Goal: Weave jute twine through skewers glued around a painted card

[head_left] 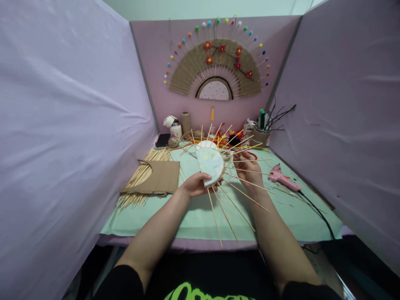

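Note:
My left hand [199, 184] grips the lower edge of a half-round fan base [211, 164], covered in pale patterned material with a brown rim. Thin wooden sticks [239, 189] fan out from its curved edge, upward, to the right and toward me. My right hand [249, 170] is at the right of the base among those sticks, its fingers closed around one of them near the rim. Part of the fingertips is hidden by sticks. Behind the base lies a white round piece [206, 144].
Cut cardboard [164, 177] lies over a bundle of sticks [133, 196] at left. A pink glue gun [284, 178] with a black cord rests at right. Behind stand a jar [176, 130], a cardboard tube [185, 121] and a pen holder [261, 136]. A decorated fan [184, 73] hangs on the back wall.

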Available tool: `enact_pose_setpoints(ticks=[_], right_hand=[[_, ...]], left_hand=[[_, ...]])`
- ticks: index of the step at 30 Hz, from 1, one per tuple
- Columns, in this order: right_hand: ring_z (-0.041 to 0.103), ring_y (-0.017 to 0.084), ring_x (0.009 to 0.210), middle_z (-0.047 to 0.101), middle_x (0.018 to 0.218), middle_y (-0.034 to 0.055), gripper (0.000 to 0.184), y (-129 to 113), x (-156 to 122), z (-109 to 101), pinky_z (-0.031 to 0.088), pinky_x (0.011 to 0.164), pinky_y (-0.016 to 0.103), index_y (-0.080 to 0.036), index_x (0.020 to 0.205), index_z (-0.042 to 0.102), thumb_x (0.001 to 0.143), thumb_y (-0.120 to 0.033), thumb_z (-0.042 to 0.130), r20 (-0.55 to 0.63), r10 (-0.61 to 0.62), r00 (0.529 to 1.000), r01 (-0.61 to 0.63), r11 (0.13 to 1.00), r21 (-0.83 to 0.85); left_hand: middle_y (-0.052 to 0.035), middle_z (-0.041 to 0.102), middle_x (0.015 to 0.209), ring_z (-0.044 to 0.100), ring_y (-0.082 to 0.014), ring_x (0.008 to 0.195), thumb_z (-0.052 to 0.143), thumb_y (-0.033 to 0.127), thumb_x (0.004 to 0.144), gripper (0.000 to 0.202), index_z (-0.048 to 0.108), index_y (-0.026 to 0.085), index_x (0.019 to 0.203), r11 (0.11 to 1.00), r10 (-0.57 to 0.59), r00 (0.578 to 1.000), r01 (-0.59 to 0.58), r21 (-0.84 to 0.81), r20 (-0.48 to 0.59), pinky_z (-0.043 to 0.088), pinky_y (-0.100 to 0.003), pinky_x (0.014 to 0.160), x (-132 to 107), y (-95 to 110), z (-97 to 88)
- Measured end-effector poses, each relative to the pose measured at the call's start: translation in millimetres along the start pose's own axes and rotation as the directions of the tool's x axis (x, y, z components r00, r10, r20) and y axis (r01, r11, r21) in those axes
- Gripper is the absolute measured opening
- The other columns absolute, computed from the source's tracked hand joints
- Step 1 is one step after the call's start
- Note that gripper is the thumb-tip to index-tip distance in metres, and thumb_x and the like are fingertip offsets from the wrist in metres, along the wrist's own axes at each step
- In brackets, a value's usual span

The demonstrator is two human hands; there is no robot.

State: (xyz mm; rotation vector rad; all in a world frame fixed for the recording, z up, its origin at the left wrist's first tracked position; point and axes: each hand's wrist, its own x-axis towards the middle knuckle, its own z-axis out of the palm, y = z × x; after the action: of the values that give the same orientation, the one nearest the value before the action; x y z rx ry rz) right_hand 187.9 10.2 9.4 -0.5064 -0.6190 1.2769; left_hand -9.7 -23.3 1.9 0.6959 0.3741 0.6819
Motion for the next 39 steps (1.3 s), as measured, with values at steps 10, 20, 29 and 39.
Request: enact_pose_setpoints(ticks=[10,20,29,39], right_hand=[[0.067,0.012,0.081,0.071,0.086,0.0009,0.023,0,0,-1,0.055,0.078,0.025,-0.02,0.085,0.066,0.065,-0.008,0.069,-0.01,0.001,1.0,-0.001,1.0,0.002],[0.067,0.01,0.076,0.071,0.084,0.0006,0.022,-1,-1,2,0.055,0.073,0.023,-0.019,0.083,0.065,0.065,-0.008,0.069,0.002,-0.014,1.0,0.014,1.0,0.026],[0.068,0.01,0.075,0.071,0.083,-0.0011,0.021,-3,-3,5,0.056,0.068,0.021,-0.021,0.081,0.065,0.065,-0.007,0.067,-0.017,-0.006,1.0,0.007,1.0,0.028],[0.06,0.007,0.061,0.07,0.079,-0.0025,0.02,-4,0,-2,0.049,0.053,0.018,-0.021,0.081,0.066,0.065,-0.009,0.067,-0.025,0.003,1.0,-0.003,1.0,0.004]], left_hand=[[-0.0157,0.066,0.093,0.058,-0.0153,0.077,0.057,0.012,0.065,0.043,0.06,0.006,0.107,0.999,0.005,1.0,-0.004,-0.036,0.031,0.041,-0.023,0.063,-1,1,1.8],[-0.0215,0.065,0.103,0.052,-0.0109,0.066,0.054,0.014,0.06,0.049,0.06,0.005,0.108,0.996,0.076,0.996,-0.073,-0.05,0.044,0.037,-0.018,0.052,-2,6,7.9],[-0.016,0.067,0.093,0.051,-0.0107,0.062,0.053,0.011,0.057,0.049,0.06,0.008,0.105,0.988,0.136,0.99,-0.139,-0.073,-0.039,0.035,-0.018,0.047,-3,8,9.6],[-0.0105,0.065,0.082,0.05,-0.0071,0.057,0.055,0.008,0.07,0.031,0.058,0.007,0.101,0.963,0.176,0.954,-0.218,-0.157,-0.243,0.037,-0.012,0.042,-1,19,-0.6]])
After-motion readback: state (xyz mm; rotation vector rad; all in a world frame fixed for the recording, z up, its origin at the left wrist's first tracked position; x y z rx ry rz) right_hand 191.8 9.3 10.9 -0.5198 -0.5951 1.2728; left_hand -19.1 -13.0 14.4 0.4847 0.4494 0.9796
